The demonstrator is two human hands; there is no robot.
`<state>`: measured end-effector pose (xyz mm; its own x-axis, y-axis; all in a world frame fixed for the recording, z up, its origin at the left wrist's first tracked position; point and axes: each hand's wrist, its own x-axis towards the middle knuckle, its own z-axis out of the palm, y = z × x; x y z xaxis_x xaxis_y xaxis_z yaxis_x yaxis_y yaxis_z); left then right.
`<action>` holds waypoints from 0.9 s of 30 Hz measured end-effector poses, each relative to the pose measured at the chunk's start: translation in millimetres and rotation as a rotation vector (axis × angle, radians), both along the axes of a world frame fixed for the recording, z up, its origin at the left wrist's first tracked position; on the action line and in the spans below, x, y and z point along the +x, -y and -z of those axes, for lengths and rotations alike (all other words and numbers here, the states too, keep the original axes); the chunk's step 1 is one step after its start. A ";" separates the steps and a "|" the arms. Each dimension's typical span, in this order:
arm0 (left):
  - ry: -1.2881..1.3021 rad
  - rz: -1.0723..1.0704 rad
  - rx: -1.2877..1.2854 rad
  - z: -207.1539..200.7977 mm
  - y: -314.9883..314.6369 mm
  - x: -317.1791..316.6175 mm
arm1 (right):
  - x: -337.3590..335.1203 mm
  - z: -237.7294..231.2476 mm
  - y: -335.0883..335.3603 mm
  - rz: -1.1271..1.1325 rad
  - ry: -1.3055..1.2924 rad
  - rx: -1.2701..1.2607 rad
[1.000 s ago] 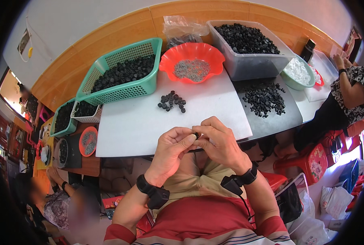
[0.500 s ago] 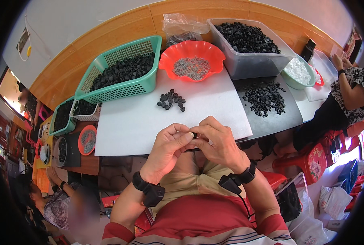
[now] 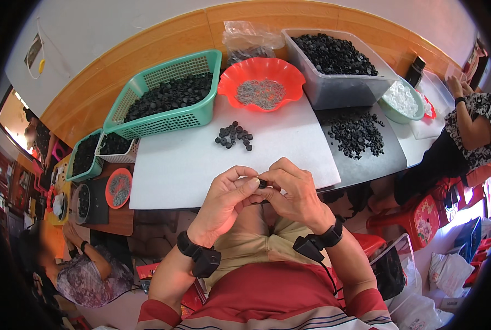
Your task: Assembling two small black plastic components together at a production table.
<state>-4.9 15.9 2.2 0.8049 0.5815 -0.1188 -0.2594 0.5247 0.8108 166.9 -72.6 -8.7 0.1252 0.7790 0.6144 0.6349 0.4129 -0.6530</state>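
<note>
Over the table's near edge, my two hands meet, pinching one small black plastic part (image 3: 262, 183) between them. Thumb and forefinger of my left hand (image 3: 227, 199) press it from one side; the fingertips of my right hand (image 3: 290, 190) close on it from the other and partly hide it. Farther out on the white mat (image 3: 185, 170) lies a loose group of small black round parts (image 3: 234, 136). Behind them stands a red scalloped bowl (image 3: 262, 66) of small grey metal pieces, which look like screws or pins.
Left of the bowl is a green basket (image 3: 163, 124) of black parts; right of it, a clear plastic bin (image 3: 339, 91) of more. Tiny black pieces (image 3: 356, 135) cover a dark mat. A green bowl (image 3: 407, 113) holds white parts. Other people sit at both sides.
My hands keep nearly the same pose around the small black part, which shows slightly more now. The view has shifted a little. The person at the left has leaned slightly.
</note>
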 end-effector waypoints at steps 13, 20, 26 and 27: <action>0.063 -0.046 -0.009 7.8 -6.2 -10.0 | -7.5 -0.8 -3.4 0.011 -0.020 -0.028; -0.012 -0.153 0.060 3.9 -13.6 -15.5 | 4.9 14.4 -9.4 0.002 -0.143 -0.061; -0.049 -0.210 0.210 1.1 -16.5 -14.6 | 5.2 20.7 -9.8 -0.018 -0.283 -0.147; -0.046 -0.218 0.217 -2.4 -17.5 -14.3 | 6.0 20.6 -8.3 -0.013 -0.292 -0.163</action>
<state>-19.1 33.3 4.6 0.6549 0.7557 -0.0061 -0.3073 0.2737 0.9114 172.9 -64.3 -29.3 0.2668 0.8669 0.4211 0.4066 0.2949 -0.8647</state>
